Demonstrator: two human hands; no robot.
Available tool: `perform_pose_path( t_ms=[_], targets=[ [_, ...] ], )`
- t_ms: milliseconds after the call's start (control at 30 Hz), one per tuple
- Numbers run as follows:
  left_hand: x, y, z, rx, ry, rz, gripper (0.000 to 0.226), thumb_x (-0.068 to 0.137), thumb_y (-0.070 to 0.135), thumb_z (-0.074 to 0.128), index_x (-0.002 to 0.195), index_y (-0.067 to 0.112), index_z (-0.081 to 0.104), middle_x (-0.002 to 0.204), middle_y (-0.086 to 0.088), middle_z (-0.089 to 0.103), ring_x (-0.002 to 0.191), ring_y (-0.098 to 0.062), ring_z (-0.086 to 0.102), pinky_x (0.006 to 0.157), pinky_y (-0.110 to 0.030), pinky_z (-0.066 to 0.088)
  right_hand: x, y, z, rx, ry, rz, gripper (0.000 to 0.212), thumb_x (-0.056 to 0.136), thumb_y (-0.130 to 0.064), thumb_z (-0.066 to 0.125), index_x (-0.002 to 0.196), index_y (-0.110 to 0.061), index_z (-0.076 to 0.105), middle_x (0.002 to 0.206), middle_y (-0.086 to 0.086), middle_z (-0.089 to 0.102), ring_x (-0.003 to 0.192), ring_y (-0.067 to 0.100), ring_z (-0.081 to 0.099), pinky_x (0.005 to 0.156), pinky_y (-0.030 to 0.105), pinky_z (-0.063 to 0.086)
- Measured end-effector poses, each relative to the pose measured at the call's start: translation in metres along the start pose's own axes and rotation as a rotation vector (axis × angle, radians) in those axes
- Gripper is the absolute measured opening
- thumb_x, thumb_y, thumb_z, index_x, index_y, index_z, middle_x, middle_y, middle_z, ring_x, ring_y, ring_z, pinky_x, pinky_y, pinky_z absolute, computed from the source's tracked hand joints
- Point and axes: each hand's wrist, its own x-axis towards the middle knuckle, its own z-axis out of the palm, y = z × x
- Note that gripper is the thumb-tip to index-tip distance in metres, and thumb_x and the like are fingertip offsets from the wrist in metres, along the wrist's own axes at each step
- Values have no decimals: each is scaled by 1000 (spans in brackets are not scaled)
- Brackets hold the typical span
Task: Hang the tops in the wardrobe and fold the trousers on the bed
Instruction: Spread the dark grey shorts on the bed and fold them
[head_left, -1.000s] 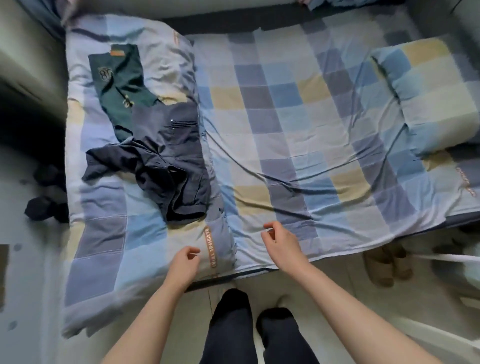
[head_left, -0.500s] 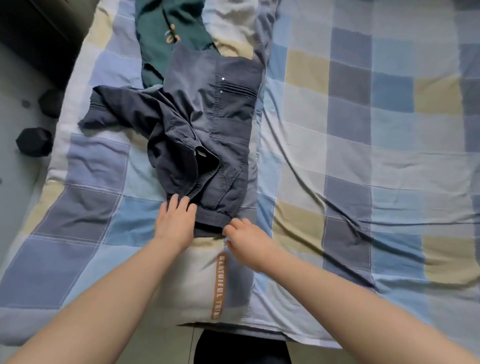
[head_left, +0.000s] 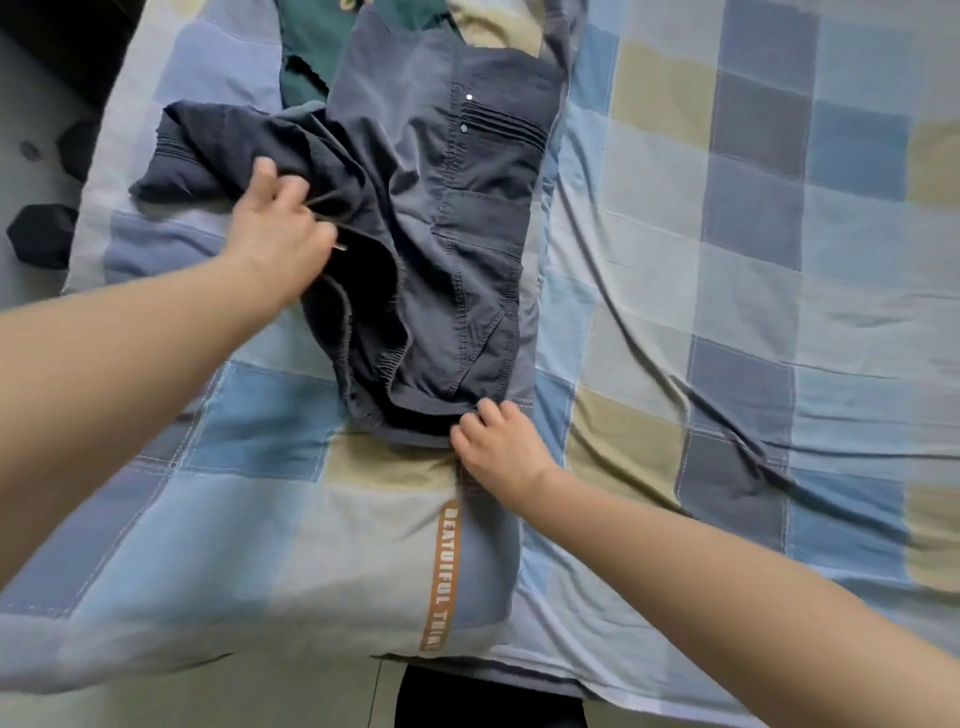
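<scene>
Now 2 hands (head_left: 280, 234) (head_left: 498, 447), 1 trousers (head_left: 441, 234), 1 top (head_left: 311, 52)

I see the trousers (head_left: 441, 234) lying on a folded quilt (head_left: 234, 519) along the left side of the bed (head_left: 727, 312). Behind them, partly under their far end, lies a top (head_left: 311, 52). One trouser leg runs off to the left. My left hand (head_left: 275, 234) sits on that bunched part; my right hand (head_left: 498, 447) is at the near edge of the trousers. Left of the bed, two small objects (head_left: 41, 234) lie on the floor (head_left: 26, 104).
</scene>
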Motion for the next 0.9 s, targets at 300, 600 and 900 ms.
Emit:
perform_pose_path(
  t_ms=[300,600,900],
  targets=[
    [-133,18,64,-148,9,124,30,82,11,38,74,6,66,61,-10,65,78,-31,58,98,-60,34,-47,51,-17,-19,-54,229,23,47,-7,74,64,-17,62,70,4,55,66,29,55,53,31,32],
    [-266,93,45,-574,-24,312,37,33,1,82,65,7,64,40,-7,48,49,-28,52,52,-35,38,-129,28,-51,59,-195,283,22,50,-6,82,60,-16,65,72,5,56,68,30,56,50,34,40],
    [-320,-8,-30,-676,-24,146,28,51,13,88,62,25,66,56,7,59,61,-24,55,51,-28,35,-235,2,-170,286,-119,341,10,83,-15,66,89,-18,59,88,-2,59,80,24,52,58,32,40]
  ],
)
